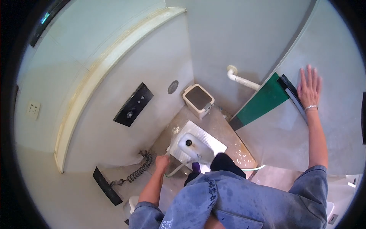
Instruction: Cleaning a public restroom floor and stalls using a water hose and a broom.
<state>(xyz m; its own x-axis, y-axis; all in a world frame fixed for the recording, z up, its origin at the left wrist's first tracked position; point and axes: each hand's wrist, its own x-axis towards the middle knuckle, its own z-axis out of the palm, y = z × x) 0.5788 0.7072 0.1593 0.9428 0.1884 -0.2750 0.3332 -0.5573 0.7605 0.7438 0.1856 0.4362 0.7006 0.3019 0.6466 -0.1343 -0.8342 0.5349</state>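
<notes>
My left hand is closed around a pale hose, beside the squat toilet. The hose loops down from the fist and runs under my body. A blurred spray seems to leave the fist toward the toilet's left edge. The toilet is white ceramic with ribbed footrests and a dark drain hole. My right hand lies flat against the grey door panel, fingers spread and holding nothing. Just left of that hand is a long dark-and-grey handle strip. A bracelet circles the right wrist.
A lidded bin stands in the corner. A white pipe juts from the wall. Black panels and a coiled hose are on the left wall, below a ledge. The brown floor is wet.
</notes>
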